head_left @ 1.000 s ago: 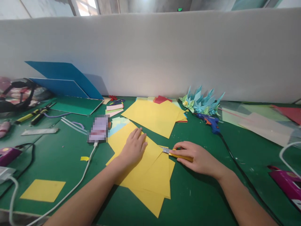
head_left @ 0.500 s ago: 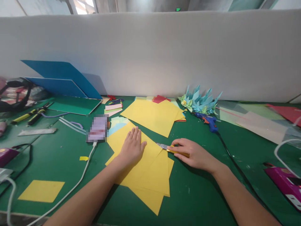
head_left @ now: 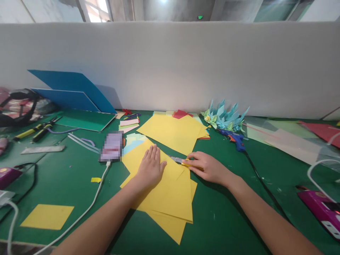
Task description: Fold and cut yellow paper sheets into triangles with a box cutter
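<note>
Several overlapping sheets of yellow paper [head_left: 167, 194] lie in front of me on the green table. My left hand [head_left: 152, 164] rests flat on the top sheet, fingers stretched out. In my right hand [head_left: 208, 166] is a yellow utility knife [head_left: 178, 160], its blade pointing left at the upper right edge of the folded top sheet. Whether the blade is inside the fold or just under the edge I cannot tell. Behind these, a second stack of yellow sheets [head_left: 170, 132] lies near the white partition.
A blurred phone [head_left: 111, 146] with a white cable lies left of the paper. A blue glue gun [head_left: 235, 139] and turquoise paper flowers [head_left: 224, 115] are at the back right. Blue boards [head_left: 71, 94] lean at the back left; a small yellow sheet [head_left: 47, 216] lies front left.
My right hand has moved left and slightly up, carrying the utility knife along the edge of the top yellow sheet. My left hand stays pressed on the paper.
</note>
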The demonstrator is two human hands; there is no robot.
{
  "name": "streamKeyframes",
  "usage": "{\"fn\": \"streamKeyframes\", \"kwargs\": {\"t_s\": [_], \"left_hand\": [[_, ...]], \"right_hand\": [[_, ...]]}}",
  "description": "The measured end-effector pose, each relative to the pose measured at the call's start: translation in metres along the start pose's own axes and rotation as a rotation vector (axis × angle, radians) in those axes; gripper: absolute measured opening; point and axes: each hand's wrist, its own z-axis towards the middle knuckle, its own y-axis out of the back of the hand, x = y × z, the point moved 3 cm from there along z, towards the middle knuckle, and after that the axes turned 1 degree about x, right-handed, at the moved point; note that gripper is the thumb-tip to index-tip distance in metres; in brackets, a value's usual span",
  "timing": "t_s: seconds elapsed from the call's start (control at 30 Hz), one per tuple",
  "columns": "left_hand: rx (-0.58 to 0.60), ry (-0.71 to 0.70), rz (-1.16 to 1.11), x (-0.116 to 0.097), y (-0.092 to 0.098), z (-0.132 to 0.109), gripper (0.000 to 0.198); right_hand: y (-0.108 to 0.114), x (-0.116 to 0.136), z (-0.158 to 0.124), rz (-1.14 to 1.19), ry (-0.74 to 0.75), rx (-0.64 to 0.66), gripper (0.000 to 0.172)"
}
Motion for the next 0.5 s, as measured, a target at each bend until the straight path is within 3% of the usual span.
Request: {"fn": "streamKeyframes", "kwargs": {"t_s": [0.33,0.5], "left_hand": [[-0.015,-0.001,0.007,-0.001,-0.001,0.000,0.064],[0.016,-0.074,-0.034,-0.007,0.011,-0.007,0.057]], "right_hand": [[-0.008,-0.007,0.027,-0.014,0.050,-0.013,0.030],[0.000,-0.001,0.013,-0.004,0.042,0.002,0.030]]}}
